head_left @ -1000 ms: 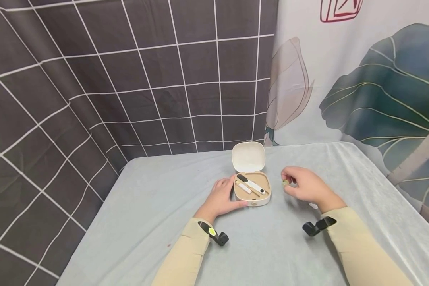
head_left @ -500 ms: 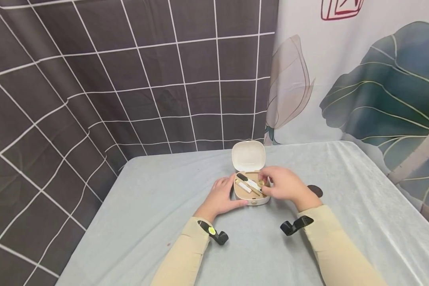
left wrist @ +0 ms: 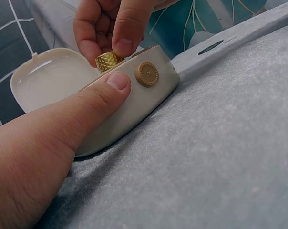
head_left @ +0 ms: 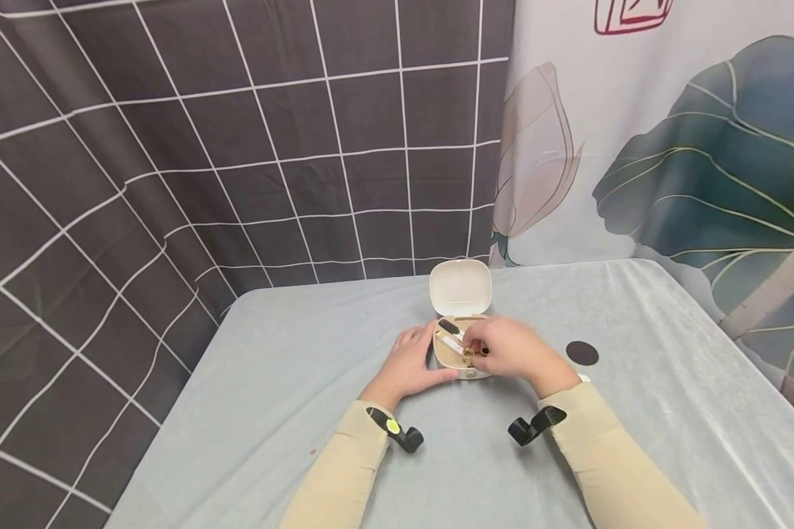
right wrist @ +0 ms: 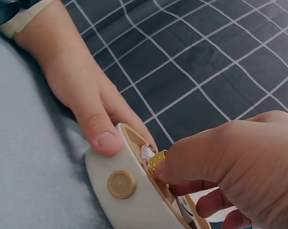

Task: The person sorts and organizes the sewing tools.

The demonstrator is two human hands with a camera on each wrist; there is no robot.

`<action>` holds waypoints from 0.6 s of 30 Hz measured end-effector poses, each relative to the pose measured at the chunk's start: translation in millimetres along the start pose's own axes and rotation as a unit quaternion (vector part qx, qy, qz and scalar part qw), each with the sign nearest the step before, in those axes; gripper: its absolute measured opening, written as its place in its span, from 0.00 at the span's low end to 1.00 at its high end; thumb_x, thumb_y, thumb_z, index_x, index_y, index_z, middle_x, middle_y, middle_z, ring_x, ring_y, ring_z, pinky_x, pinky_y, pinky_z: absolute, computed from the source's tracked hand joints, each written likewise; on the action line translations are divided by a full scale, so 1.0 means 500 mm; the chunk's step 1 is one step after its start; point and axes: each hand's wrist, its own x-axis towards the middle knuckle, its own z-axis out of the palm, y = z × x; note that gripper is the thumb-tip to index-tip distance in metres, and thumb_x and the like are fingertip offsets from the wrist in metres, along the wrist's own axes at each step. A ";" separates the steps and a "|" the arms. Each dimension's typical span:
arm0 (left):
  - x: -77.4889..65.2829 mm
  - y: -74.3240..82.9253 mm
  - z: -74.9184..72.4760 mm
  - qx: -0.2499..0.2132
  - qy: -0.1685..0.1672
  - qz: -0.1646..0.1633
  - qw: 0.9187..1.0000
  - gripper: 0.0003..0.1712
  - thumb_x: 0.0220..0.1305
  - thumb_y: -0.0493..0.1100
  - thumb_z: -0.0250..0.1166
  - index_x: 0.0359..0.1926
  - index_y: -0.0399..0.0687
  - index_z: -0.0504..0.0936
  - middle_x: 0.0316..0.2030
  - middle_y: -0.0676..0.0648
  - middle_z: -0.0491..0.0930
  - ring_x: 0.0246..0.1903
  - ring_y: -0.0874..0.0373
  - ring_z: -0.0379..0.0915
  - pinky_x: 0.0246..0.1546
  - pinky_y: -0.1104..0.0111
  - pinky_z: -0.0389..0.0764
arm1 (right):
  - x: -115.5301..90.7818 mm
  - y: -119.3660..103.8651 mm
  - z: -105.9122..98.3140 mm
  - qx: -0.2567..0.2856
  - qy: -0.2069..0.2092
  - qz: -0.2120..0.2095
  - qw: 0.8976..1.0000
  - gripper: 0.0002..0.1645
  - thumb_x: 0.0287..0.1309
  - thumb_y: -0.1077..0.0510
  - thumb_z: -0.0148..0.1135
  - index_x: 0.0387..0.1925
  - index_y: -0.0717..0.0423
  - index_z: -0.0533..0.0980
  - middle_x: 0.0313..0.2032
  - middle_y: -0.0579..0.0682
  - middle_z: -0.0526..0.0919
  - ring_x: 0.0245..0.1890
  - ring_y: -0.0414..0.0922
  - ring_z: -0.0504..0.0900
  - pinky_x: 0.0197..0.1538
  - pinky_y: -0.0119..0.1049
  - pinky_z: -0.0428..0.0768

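Note:
A small cream box [head_left: 446, 365] with a tan inner tray stands on the table, its lid [head_left: 461, 288] tipped back. My left hand [head_left: 406, 369] holds it from the left, thumb along the front wall by a round tan button [left wrist: 147, 74] and fingers round the side. Between thumb and fingertips, my right hand [head_left: 519, 354] pinches a dimpled gold thimble [left wrist: 108, 61] right over the tray's front part. Inside lie a black-tipped white tool [head_left: 448, 327], partly hidden by the right hand, and a slim white piece [head_left: 449, 343].
Pale blue-grey cloth covers the table [head_left: 271, 411]. A dark round disc [head_left: 582, 353] lies to the right of the box, with a small white thing [head_left: 584, 378] beside the right cuff. Behind hang a dark grid curtain [head_left: 304, 147] and a leaf-patterned one [head_left: 721, 154].
My right hand has moved left with the thimble, from the table right of the box to over its tray. The dark disc has come into sight. My left hand stays on the box.

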 end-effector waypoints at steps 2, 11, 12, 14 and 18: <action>0.000 0.000 -0.001 0.001 0.002 0.002 1.000 0.64 0.53 0.79 0.65 0.81 0.56 0.50 0.75 0.46 0.62 0.74 0.46 0.54 0.75 0.53 0.54 | 0.000 -0.003 0.001 -0.007 0.000 -0.006 1.000 0.08 0.45 0.59 0.73 0.28 0.46 0.80 0.26 0.37 0.76 0.26 0.36 0.71 0.30 0.35 0.74; -0.001 0.002 0.000 0.000 -0.002 -0.002 1.000 0.63 0.53 0.78 0.65 0.81 0.57 0.50 0.75 0.47 0.62 0.74 0.47 0.54 0.76 0.54 0.54 | 0.000 -0.009 -0.001 -0.011 -0.021 0.017 1.000 0.07 0.49 0.58 0.75 0.27 0.46 0.82 0.27 0.38 0.78 0.27 0.37 0.73 0.33 0.38 0.77; -0.001 0.002 0.000 -0.001 -0.003 -0.003 1.000 0.63 0.53 0.78 0.65 0.81 0.57 0.50 0.75 0.47 0.62 0.74 0.47 0.54 0.76 0.54 0.53 | 0.001 -0.009 -0.002 -0.008 -0.026 0.023 0.999 0.07 0.49 0.58 0.75 0.27 0.47 0.82 0.26 0.38 0.78 0.27 0.37 0.72 0.33 0.38 0.77; 0.000 0.002 0.000 -0.001 -0.002 -0.002 1.000 0.63 0.53 0.78 0.65 0.81 0.57 0.50 0.75 0.47 0.62 0.74 0.47 0.54 0.76 0.54 0.53 | 0.002 -0.009 -0.004 -0.001 -0.037 0.038 0.999 0.07 0.50 0.58 0.75 0.27 0.47 0.82 0.25 0.38 0.77 0.26 0.37 0.71 0.32 0.37 0.75; 0.001 0.002 -0.001 0.002 -0.001 0.001 1.000 0.63 0.53 0.78 0.65 0.80 0.56 0.50 0.74 0.47 0.63 0.73 0.48 0.55 0.75 0.55 0.54 | 0.004 -0.011 -0.010 0.009 -0.052 0.057 0.997 0.07 0.51 0.59 0.75 0.27 0.48 0.82 0.24 0.38 0.75 0.25 0.37 0.70 0.30 0.35 0.73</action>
